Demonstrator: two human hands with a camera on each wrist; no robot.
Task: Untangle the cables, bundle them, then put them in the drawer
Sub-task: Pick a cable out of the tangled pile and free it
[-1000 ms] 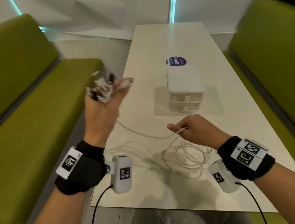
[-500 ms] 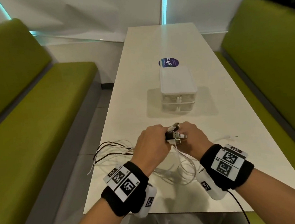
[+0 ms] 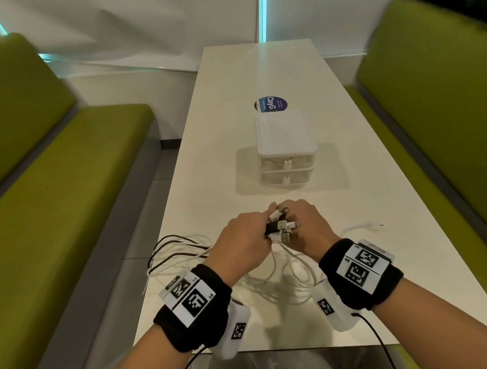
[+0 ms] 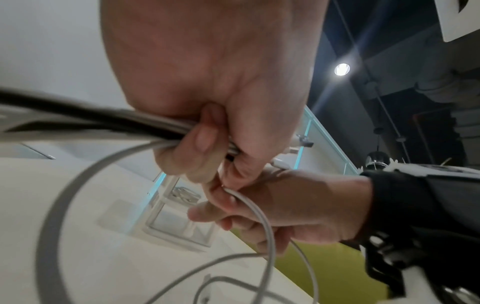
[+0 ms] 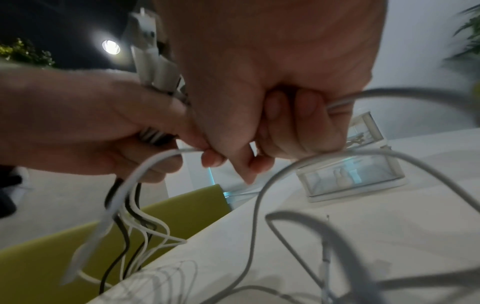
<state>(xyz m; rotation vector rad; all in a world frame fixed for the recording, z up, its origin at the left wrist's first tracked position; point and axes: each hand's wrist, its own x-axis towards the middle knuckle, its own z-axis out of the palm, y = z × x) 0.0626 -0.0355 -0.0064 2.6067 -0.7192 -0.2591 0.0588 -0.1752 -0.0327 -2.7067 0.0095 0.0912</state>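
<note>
My left hand (image 3: 245, 237) grips a bunch of white and black cables (image 3: 180, 250) just below their plugs (image 3: 281, 228), which stick out between both hands. In the left wrist view its fingers (image 4: 197, 152) curl round the dark and grey cords. My right hand (image 3: 304, 223) sits right against the left and holds a white cable (image 5: 337, 105) in its curled fingers (image 5: 298, 127). Loose white loops (image 3: 289, 280) lie on the table under the hands. The clear two-drawer box (image 3: 285, 154) stands beyond the hands, both drawers closed.
The white table (image 3: 356, 204) runs away from me between two green benches (image 3: 47, 216) (image 3: 453, 136). A round blue sticker (image 3: 270, 105) lies behind the drawer box. Cable ends (image 3: 155, 265) hang over the table's left edge. One white cable end (image 3: 363, 226) lies to the right.
One second ago my left hand was raised to the left with the plugs. It came down to meet the right hand; since half a second ago both hands stay together.
</note>
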